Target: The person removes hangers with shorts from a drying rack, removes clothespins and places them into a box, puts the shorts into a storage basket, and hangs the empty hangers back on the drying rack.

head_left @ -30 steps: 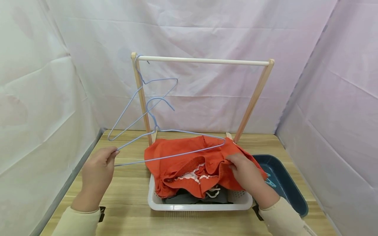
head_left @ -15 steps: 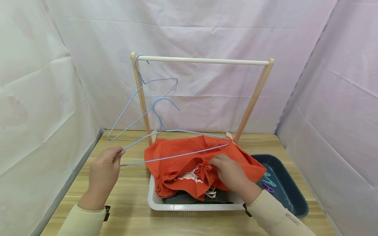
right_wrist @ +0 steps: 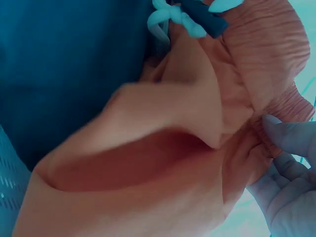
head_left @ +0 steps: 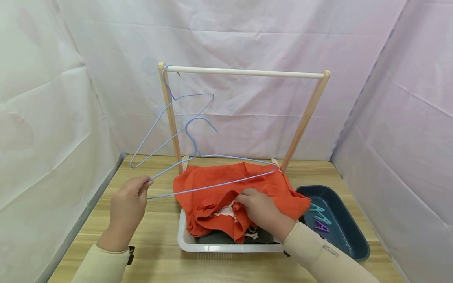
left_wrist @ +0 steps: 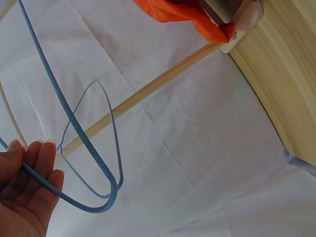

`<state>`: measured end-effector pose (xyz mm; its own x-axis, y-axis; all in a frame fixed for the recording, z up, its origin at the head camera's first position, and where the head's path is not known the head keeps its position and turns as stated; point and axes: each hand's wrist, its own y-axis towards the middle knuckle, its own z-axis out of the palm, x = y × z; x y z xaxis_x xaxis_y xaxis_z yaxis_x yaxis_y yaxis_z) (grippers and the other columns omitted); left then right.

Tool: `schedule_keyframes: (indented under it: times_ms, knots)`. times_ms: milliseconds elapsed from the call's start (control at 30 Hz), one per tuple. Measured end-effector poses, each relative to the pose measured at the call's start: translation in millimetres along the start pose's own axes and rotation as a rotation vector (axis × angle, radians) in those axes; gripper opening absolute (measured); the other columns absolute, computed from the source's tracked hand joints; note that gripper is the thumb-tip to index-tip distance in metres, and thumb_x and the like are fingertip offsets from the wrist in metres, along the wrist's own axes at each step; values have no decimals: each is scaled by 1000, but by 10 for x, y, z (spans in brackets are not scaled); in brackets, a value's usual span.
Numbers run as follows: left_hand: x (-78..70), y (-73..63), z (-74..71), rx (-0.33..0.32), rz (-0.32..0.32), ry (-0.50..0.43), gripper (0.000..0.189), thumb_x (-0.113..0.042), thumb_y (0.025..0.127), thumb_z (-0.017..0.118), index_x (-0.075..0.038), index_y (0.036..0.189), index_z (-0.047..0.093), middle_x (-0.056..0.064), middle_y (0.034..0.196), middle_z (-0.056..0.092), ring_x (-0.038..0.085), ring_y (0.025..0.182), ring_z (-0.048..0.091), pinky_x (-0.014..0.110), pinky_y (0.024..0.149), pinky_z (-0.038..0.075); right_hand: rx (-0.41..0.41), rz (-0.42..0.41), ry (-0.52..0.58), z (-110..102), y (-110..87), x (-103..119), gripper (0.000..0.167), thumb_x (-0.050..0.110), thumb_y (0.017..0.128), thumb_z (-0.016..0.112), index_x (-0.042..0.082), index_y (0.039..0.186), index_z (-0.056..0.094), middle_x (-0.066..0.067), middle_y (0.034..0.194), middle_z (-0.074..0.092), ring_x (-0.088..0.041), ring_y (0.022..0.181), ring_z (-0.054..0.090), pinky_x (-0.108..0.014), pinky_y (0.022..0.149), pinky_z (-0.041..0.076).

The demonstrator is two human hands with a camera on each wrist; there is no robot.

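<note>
My left hand (head_left: pixel 129 200) pinches one end of a blue wire hanger (head_left: pixel 216 185), thumb against fingers, and holds it out over the clothes, hook upward. In the left wrist view the hanger (left_wrist: pixel 66 103) passes between thumb and fingers. My right hand (head_left: pixel 263 212) grips the gathered elastic waistband of an orange-red garment (head_left: pixel 226 169) heaped on a white basket (head_left: pixel 244 248). In the right wrist view thumb and fingers pinch the bunched waistband (right_wrist: pixel 269 54), beside an open fold of cloth. Beneath it lie a dark garment (head_left: pixel 219 237) and a white cord (head_left: pixel 252 236).
Behind the basket stands a wooden rack with a white rod (head_left: pixel 244 72); a second blue hanger (head_left: pixel 155 124) hangs at its left end. To the right is a dark blue tray (head_left: pixel 348 220) with turquoise pegs (head_left: pixel 322 217) and a purple peg (head_left: pixel 321 226).
My right hand has moved left across the garment, drawing the waistband together and pulling its right side inward, exposing more of the tray. My left hand and the hanger have shifted slightly right.
</note>
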<state>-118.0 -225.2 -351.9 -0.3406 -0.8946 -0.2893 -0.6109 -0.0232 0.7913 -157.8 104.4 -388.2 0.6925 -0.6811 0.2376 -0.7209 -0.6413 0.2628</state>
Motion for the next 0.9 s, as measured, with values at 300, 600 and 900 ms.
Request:
schedule_keyframes:
  times_ms: [300,600,900]
  knots:
    - [8,-6,4,4,-3,-5,13,10,73,75,6,82,67,19,74,67,34,65,67,47,56,54,120,-53,-4,150,122,56,18,1,91,62,14,97,74,3,93,62,-12,88,57,-25,78,54]
    - [0,-10,30,4,-13,0,13,8,73,75,6,84,68,18,76,68,34,67,67,47,57,54,209,-84,-47,303,242,117,18,5,92,61,17,97,73,4,90,60,-11,86,56,-23,78,53]
    - [-2,-7,41,-7,-15,-7,17,10,70,77,5,84,68,17,75,68,32,66,67,47,57,53,308,-88,-79,433,313,187,16,11,93,63,21,101,73,6,90,59,-9,82,53,-21,76,52]
